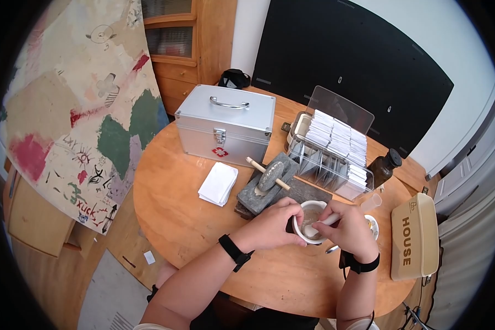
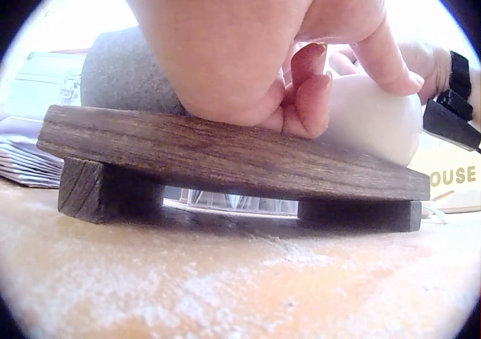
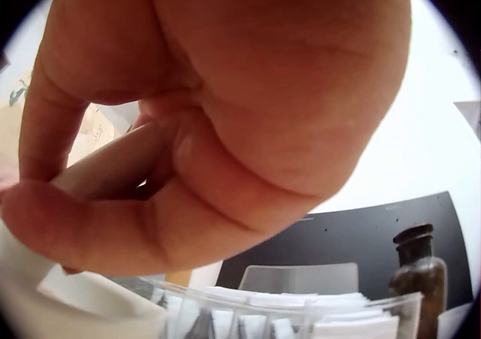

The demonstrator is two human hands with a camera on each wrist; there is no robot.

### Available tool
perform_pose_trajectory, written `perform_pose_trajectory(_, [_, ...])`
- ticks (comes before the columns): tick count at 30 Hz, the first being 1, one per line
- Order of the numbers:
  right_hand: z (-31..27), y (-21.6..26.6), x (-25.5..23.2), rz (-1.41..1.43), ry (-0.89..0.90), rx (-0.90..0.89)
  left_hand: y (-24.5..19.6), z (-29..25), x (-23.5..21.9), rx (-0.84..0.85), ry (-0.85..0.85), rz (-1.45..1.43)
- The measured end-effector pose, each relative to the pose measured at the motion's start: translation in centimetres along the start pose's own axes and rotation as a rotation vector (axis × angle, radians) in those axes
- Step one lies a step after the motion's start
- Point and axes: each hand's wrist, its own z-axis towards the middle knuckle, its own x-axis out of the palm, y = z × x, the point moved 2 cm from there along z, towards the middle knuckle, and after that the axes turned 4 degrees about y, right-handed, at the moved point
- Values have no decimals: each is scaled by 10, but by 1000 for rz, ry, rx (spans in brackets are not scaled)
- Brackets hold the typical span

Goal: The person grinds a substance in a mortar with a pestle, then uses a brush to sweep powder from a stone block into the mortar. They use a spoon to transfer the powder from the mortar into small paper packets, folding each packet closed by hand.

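Note:
A white mortar (image 1: 313,210) stands at the right end of a dark wooden board (image 2: 225,149), with greyish-brown stuff inside its bowl. My left hand (image 1: 274,224) holds the mortar by its near-left side, the thumb at the front and fingers round the rim. In the left wrist view, one finger lies over the mortar's (image 2: 372,125) outer wall. My right hand (image 1: 347,228) grips a pale pestle (image 1: 329,219), whose rounded head is down in the bowl. The right wrist view shows fingers and thumb wrapped round the pestle's shaft (image 3: 113,162).
Left on the board is a grey stone trough (image 1: 256,199) with a stone wheel (image 1: 270,175) on a wooden rod. Around it are white papers (image 1: 218,183), a silver case (image 1: 225,124), a clear box (image 1: 327,159) of packets, a dark bottle (image 1: 386,163), a plastic cup (image 1: 372,202) and a tan "HOUSE" box (image 1: 415,236).

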Motion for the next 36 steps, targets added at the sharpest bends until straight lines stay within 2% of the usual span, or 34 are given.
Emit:
perform_pose_trajectory(4, [2, -7, -3, -94, -108, 12, 0, 0, 0, -2, -3, 13])
perform_pose_trajectory(6, [3, -6, -1, -89, -172, -69, 0, 0, 0, -4, 0, 11])
perform_pose_trajectory(9, [6, 0, 6, 1, -199, -88, 0, 0, 0, -5, 5, 6])
perform_pose_trajectory(13, [7, 4, 14, -54, -213, -159, 1, 0, 0, -11, 8, -7])
perform_pose_trajectory(16, [5, 6, 13, -21, -160, -227, 3, 0, 1, 12, -6, -6])
perform_pose_trajectory(18, [2, 1, 6, 13, 0, -6, 2, 0, 1, 13, -5, 2])
perform_pose_trajectory(21, [1, -11, -3, 37, 0, 86, 2, 0, 1, 2, 7, 8])
perform_pose_trajectory(22, [1, -12, -4, 37, 0, 86, 3, 0, 0, -9, 18, 7])
perform_pose_trajectory(24, [2, -13, -7, -119, -164, 14, 6, 0, 2, 12, 5, 22])
perform_pose_trajectory(27, [9, -15, 4, -30, -241, -48, 7, 0, 2, 37, -10, 34])
perform_pose_trajectory(30, [8, -2, 11, -24, -158, -130, 3, 0, 1, 24, -9, 13])
perform_pose_trajectory(32, [7, -2, 8, -25, -102, -86, 0, 0, 0, 5, -7, -6])
perform_pose_trajectory(34, [4, -14, 2, 71, 17, 48, -1, 0, -1, -24, 15, -10])
perform_pose_trajectory(36, [3, -16, -3, 11, -39, 41, 5, 0, 1, 1, 6, 11])
